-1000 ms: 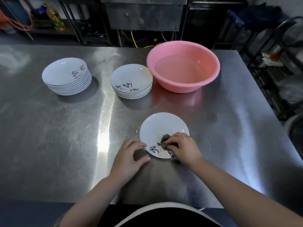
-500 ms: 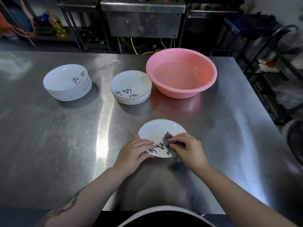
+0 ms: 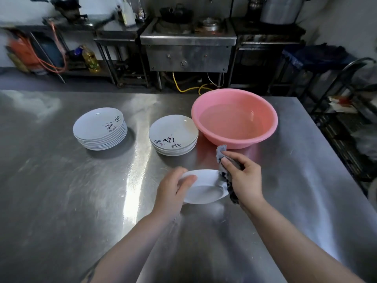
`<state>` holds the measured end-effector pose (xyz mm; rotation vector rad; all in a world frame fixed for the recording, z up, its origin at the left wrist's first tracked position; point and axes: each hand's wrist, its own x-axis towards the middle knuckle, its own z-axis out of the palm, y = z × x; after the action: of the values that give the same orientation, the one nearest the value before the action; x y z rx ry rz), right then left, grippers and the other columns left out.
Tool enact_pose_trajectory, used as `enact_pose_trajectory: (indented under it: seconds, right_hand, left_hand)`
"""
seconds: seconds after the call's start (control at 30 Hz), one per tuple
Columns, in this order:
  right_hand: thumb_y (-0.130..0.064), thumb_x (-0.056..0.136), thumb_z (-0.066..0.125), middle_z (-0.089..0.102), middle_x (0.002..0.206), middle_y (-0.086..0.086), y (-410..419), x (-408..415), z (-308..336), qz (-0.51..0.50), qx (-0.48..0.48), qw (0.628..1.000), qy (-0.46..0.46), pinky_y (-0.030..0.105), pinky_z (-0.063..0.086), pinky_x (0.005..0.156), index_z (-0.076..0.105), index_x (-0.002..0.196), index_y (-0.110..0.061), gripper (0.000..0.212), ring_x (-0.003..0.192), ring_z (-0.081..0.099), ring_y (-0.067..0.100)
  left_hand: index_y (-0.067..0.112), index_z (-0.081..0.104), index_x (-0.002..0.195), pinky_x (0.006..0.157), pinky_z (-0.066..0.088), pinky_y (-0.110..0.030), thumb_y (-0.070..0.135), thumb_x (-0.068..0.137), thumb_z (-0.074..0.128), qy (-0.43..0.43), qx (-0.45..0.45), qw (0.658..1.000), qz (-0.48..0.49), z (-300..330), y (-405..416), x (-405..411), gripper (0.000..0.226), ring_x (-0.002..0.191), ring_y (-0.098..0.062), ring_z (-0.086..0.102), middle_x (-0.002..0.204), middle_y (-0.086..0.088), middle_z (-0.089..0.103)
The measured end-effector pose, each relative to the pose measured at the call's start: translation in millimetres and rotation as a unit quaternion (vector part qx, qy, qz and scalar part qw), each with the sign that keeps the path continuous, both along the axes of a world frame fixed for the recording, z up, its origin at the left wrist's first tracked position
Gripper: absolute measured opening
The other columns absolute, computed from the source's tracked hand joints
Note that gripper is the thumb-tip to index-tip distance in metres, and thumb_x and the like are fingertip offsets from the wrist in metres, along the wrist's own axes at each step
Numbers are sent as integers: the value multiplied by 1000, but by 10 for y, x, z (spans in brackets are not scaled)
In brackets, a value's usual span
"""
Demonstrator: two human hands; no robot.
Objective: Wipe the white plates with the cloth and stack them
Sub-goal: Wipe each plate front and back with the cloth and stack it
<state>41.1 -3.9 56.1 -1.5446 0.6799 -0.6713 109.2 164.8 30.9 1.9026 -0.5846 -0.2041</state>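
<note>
now both hands hold it: plate (image 3: pixel 204 188) left (image 3: pixel 173 193), cloth (image 3: pixel 223 160) right (image 3: pixel 243 178).

Plate (image 3: pixel 204 190) left rim: covered by the left hand (image 3: pixel 173 193); its fingers (image 3: pixel 188 179) curl over the edge.
Plate right rim: behind the cloth (image 3: pixel 223 160) and the right hand (image 3: pixel 243 178).
Plate face: pattern not visible, possibly turned away.
Lower plates in both stacks (image 3: pixel 100 127): only rim edges show, count uncertain.
Surface (image 3: pixel 61 190): cut off left, right and bottom.
Forearms: run out of frame below.
</note>
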Motion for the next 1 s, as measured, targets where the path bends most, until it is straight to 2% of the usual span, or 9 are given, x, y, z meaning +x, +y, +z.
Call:
enact_pose_trajectory:
  seconds: [0.1, 0.2, 0.33, 0.4, 0.5, 0.57, 0.67, 0.83, 1.0]
  right_hand:
    - [-4, 83, 71, 74, 99, -2, -1, 67, 5, -5, -8, 1000, -2, 37, 52, 95, 74, 92, -26, 25, 94, 68, 10]
    - [-5, 83, 71, 73, 100, -4, -12, 77, 1, 4, -22, 1000, 0, 35, 51, 96, 73, 90, -32, 28, 96, 68, 8]
    - [-6, 83, 71, 72, 101, -7, -5, 105, 37, 11, -39, 999, 8, 33, 51, 96, 71, 89, -35, 29, 97, 67, 6]
    - [-6, 83, 71, 71, 101, -9, -2, 108, 64, 8, -48, 999, 6, 31, 50, 96, 72, 91, -31, 26, 97, 66, 4]
    - [-5, 83, 72, 70, 101, -12, 12, 58, 111, 6, -69, 998, 2, 25, 49, 94, 73, 93, -29, 26, 96, 64, 0]
    - [-3, 82, 72, 70, 101, -11, 50, -1, 145, 15, -93, 996, -7, 18, 46, 90, 73, 92, -30, 29, 96, 64, -1]
    - [-2, 79, 74, 68, 99, -10, 145, -112, 176, 35, -185, 982, -19, 10, 43, 86, 74, 94, -26, 28, 96, 63, 2]
    - [-3, 80, 74, 66, 99, -3, 373, -132, 262, 22, -385, 922, 11, 15, 41, 87, 75, 99, -15, 23, 92, 59, 21]
    - [-12, 84, 68, 68, 100, -2, 429, -246, 336, 161, -486, 859, -25, 35, 51, 75, 76, 100, -15, 19, 86, 60, 23]
  left_hand:
    - [23, 59, 102, 74, 44, -18, 32, 77, 80, 5, 47, 998, -29, -13, 12, 89, 34, 86, -8, 55, 95, 9, 60]
    - [20, 57, 124, 89, 42, -18, 13, 76, 81, -33, 130, 988, -76, -70, 126, 244, 54, 106, -11, 55, 116, 9, 59]
    - [35, 59, 115, 85, 51, -24, 21, 75, 83, 21, 142, 986, -81, -68, 254, 326, 49, 94, -10, 63, 101, 16, 67]
    - [35, 63, 109, 82, 56, -34, 20, 68, 86, 67, 94, 992, -45, -50, 258, 258, 49, 92, -8, 64, 97, 18, 67]
    - [35, 66, 106, 81, 53, -28, 28, 53, 87, 109, -12, 994, 24, 23, 261, 127, 58, 94, -5, 66, 103, 18, 70]
    - [39, 68, 106, 78, 57, -35, 33, 46, 88, 168, -94, 980, 56, 103, 267, 48, 63, 95, -17, 70, 104, 6, 74]
    - [37, 71, 107, 69, 57, -27, 28, 47, 87, 244, -218, 943, 65, 222, 254, -81, 63, 93, -20, 72, 106, -1, 75]
    - [30, 71, 112, 75, 58, -32, 13, 59, 82, 308, -275, 909, 54, 352, 202, -240, 57, 99, -26, 72, 110, -8, 74]
    - [22, 71, 113, 70, 59, -29, 6, 65, 73, 315, -340, 882, 85, 485, 267, -200, 51, 94, -25, 72, 109, -14, 74]
